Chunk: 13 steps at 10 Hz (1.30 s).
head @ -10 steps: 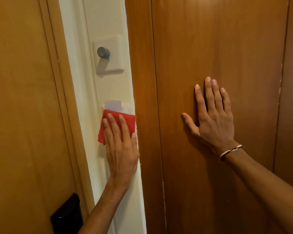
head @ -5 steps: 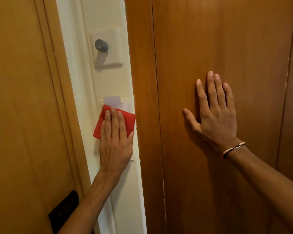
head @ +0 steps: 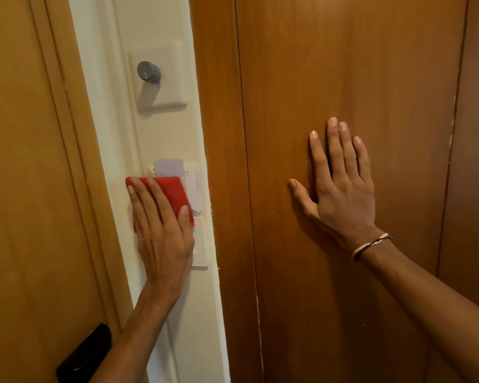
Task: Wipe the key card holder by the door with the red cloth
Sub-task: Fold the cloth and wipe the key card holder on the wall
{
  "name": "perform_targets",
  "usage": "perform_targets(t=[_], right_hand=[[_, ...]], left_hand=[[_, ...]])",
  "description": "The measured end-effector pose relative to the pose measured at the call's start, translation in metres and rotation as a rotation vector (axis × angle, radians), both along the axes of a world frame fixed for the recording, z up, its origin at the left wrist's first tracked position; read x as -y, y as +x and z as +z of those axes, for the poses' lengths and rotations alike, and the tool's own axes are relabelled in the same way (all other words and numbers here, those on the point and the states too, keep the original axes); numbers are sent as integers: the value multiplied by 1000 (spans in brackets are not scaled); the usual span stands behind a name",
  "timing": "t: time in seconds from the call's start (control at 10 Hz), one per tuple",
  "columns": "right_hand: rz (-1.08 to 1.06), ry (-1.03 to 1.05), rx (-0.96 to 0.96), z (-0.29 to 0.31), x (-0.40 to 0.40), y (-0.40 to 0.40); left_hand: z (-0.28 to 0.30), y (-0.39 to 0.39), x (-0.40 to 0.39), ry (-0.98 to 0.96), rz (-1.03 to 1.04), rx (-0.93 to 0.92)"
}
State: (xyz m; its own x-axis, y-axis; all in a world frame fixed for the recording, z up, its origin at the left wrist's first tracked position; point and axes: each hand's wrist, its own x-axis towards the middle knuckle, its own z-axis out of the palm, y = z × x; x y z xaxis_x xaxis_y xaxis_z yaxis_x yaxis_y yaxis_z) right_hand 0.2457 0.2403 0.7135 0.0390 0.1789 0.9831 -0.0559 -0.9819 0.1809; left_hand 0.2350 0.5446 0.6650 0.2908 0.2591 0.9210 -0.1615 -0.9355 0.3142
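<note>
The cream key card holder [head: 198, 189] is fixed to the narrow white wall strip between two wooden surfaces, with a pale card [head: 168, 167] standing in its top slot. My left hand [head: 161, 233] lies flat on the folded red cloth [head: 174, 193] and presses it against the holder's left half and the wall beside it. The holder's right edge and lower plate show past my fingers. My right hand [head: 340, 186] rests flat, fingers spread, on the brown wooden panel [head: 371, 78] to the right, holding nothing.
A cream switch plate with a grey round knob [head: 149, 72] sits above the holder. The lighter wooden door [head: 25, 189] fills the left, with a black lock plate [head: 85, 355] at its lower edge. A thin bracelet circles my right wrist.
My left hand has slid the red cloth leftward across the holder, uncovering its right side. My right hand stays planted on the wooden panel.
</note>
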Motion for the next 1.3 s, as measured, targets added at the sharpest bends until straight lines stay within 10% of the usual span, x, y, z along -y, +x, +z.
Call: perform_targets(t=[0.2,0.6,0.8,0.9,1.0,1.2,1.3], right_hand=[[-13,-3,-3,1,0,-2],[0,4,-10,1,0,-2],[4,7,-7,1,0,-2],[8,14,-6,1,0,-2],[7,12,-9,1,-1,-2],[14,14,-13,1,-1,-3],[12,14,-2,1,-1,-2]], left_hand=[[-17,-1,-9,473,35,0],[-7,3,11,25,-38,8],[-11,0,3,290,-94,6],[3,-3,13,-83,-119,3],[-12,-5,14,270,-95,-21],[4,-2,9,-109,-119,-15],[-10,-7,8,159,-75,-43]])
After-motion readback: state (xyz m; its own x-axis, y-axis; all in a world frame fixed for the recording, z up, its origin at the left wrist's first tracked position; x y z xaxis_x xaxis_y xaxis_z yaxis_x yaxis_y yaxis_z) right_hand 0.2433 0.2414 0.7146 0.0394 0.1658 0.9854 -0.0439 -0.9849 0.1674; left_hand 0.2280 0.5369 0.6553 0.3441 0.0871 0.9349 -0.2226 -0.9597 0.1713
